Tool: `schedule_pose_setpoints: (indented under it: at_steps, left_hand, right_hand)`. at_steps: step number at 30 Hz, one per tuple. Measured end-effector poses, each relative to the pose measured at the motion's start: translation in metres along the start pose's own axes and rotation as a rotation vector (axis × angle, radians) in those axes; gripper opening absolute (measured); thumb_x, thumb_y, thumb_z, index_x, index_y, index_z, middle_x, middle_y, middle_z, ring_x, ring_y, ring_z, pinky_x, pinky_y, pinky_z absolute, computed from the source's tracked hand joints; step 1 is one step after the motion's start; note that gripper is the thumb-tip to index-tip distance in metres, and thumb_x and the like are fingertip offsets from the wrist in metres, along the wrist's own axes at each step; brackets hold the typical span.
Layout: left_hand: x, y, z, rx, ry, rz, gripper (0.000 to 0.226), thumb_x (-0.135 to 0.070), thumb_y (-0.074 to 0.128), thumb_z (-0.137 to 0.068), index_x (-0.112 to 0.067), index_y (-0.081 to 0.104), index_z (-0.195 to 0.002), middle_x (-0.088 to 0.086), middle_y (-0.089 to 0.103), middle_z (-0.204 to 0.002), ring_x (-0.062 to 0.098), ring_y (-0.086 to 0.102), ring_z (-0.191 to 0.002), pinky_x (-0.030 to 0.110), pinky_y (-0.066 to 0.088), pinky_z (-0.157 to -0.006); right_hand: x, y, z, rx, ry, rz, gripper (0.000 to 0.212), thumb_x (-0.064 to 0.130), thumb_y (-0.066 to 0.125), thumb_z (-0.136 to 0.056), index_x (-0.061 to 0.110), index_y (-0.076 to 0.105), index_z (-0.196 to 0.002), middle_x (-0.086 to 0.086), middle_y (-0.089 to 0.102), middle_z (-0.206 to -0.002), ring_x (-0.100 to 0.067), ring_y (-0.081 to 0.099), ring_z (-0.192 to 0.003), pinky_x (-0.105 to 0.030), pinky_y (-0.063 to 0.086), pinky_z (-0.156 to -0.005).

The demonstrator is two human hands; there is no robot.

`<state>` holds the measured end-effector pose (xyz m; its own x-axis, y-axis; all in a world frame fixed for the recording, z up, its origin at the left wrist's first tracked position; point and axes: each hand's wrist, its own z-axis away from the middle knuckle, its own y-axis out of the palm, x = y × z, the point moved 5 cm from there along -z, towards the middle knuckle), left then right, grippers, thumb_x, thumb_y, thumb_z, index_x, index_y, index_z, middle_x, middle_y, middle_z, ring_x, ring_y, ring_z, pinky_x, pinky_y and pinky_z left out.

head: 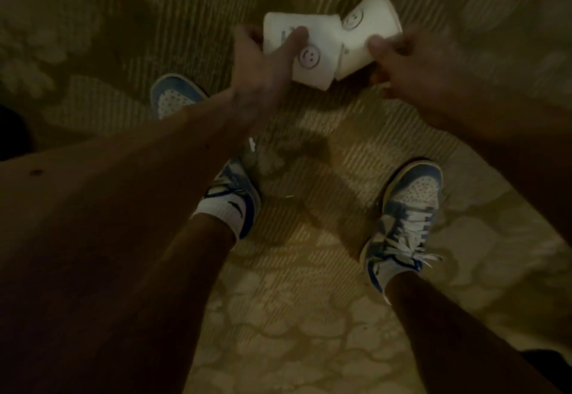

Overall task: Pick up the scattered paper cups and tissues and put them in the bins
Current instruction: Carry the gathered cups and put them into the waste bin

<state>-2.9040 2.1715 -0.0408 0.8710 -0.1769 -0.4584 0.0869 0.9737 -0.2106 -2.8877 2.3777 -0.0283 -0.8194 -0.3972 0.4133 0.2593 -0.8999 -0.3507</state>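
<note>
Paper cup [312, 53] is pinched by the left hand [263, 68], second cup [368, 34] seemingly clasped in blurred right hand [402, 62].

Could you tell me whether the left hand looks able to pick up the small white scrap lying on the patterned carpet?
Probably not yet: the left hand is full, gripping a white smiley-face paper cup, though nothing covers the small white scrap on the patterned carpet.
</note>
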Motion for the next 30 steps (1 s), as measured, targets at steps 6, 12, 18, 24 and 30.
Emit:
schedule_pose_setpoints:
  at_steps: [6, 12, 18, 24, 30]
  left_hand:
    - [-0.044, -0.044, 0.051, -0.019, 0.169, 0.009, 0.035, -0.019, 0.071, -0.091, -0.012, 0.04, -0.107, -0.002, 0.059, -0.094, 0.0, 0.066, -0.071, 0.018, 0.055, -0.057]
    - [-0.166, -0.147, 0.174, 0.039, 0.387, -0.105, 0.028, -0.028, 0.078, -0.083, -0.023, 0.057, -0.1, -0.007, 0.069, -0.088, 0.003, 0.07, -0.076, 0.025, 0.059, -0.066]
    - [-0.319, -0.255, 0.383, -0.012, 0.605, -0.127, 0.043, -0.027, 0.082, -0.08, -0.022, 0.055, -0.114, -0.012, 0.067, -0.088, -0.004, 0.068, -0.076, 0.014, 0.053, -0.058]
    - [-0.418, -0.327, 0.602, -0.191, 0.801, 0.013, 0.063, -0.023, 0.085, -0.072, -0.013, 0.044, -0.119, -0.003, 0.069, -0.091, 0.005, 0.072, -0.078, 0.019, 0.056, -0.057]
    - [-0.472, -0.373, 0.743, -0.368, 0.996, 0.035, 0.04, -0.031, 0.082, -0.072, -0.027, 0.063, -0.107, -0.008, 0.071, -0.095, 0.009, 0.071, -0.084, 0.022, 0.056, -0.063]
  right_hand:
    - [0.036, -0.006, 0.051, 0.057, -0.064, 0.077, 0.008, 0.039, 0.057, -0.096, 0.032, 0.056, -0.094, 0.006, 0.063, -0.094, -0.008, 0.062, -0.087, -0.026, 0.054, -0.074]
    - [0.2, -0.042, 0.164, 0.169, -0.387, 0.422, 0.025, 0.05, 0.058, -0.092, 0.028, 0.056, -0.103, 0.016, 0.055, -0.083, 0.004, 0.053, -0.07, -0.018, 0.037, -0.059]
    - [0.416, -0.094, 0.353, 0.179, -0.775, 0.507, 0.029, 0.051, 0.066, -0.085, 0.026, 0.056, -0.098, 0.015, 0.059, -0.091, 0.0, 0.056, -0.077, -0.022, 0.041, -0.058]
    - [0.553, -0.172, 0.571, 0.144, -1.087, 0.609, 0.031, 0.06, 0.063, -0.082, 0.029, 0.06, -0.087, 0.012, 0.065, -0.087, -0.006, 0.061, -0.076, -0.031, 0.047, -0.061]
    - [0.632, -0.218, 0.725, 0.107, -1.364, 0.666, 0.054, 0.072, 0.054, -0.069, 0.019, 0.06, -0.08, 0.0, 0.066, -0.08, -0.022, 0.063, -0.071, -0.049, 0.054, -0.065]
